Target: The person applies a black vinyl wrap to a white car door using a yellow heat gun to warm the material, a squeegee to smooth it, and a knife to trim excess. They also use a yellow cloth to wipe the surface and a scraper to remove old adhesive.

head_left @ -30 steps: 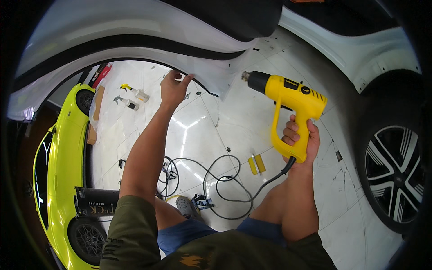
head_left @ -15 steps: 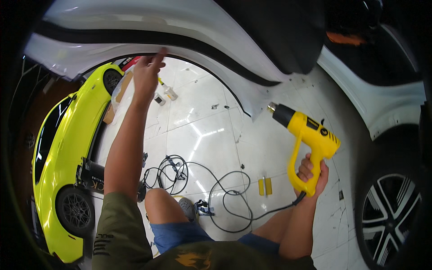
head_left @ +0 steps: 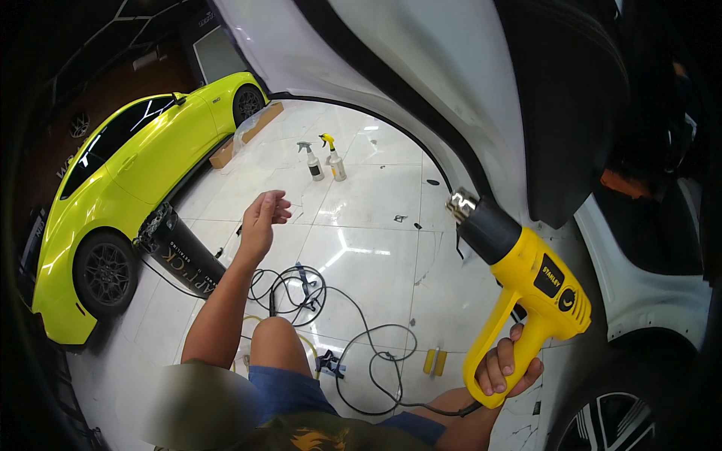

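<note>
A yellow and black heat gun [head_left: 538,282] is in my right hand [head_left: 502,368], whose fingers wrap round its grip. The gun's metal nozzle [head_left: 461,203] points up and left, beside the edge of an open white car door [head_left: 492,83]; I cannot tell whether it touches. A black cable [head_left: 444,412] runs from the base of the grip. My left hand [head_left: 265,225] is in the air over the floor, away from the door, its fingers loosely bent and nothing visible in them. The door has a black seal [head_left: 353,45] along it.
A lime-green car [head_left: 143,177] stands at the left, near a black bin [head_left: 184,252]. Two spray bottles [head_left: 337,167] stand on the white tiled floor [head_left: 361,203]. Coiled cable [head_left: 289,297] and a yellow piece [head_left: 434,362] lie nearer. A wheel [head_left: 613,421] is at the lower right.
My left hand has come down and away from the door's lower edge. The heat gun is raised and appears larger. The view has swung, so the green car and bottles show more fully.
</note>
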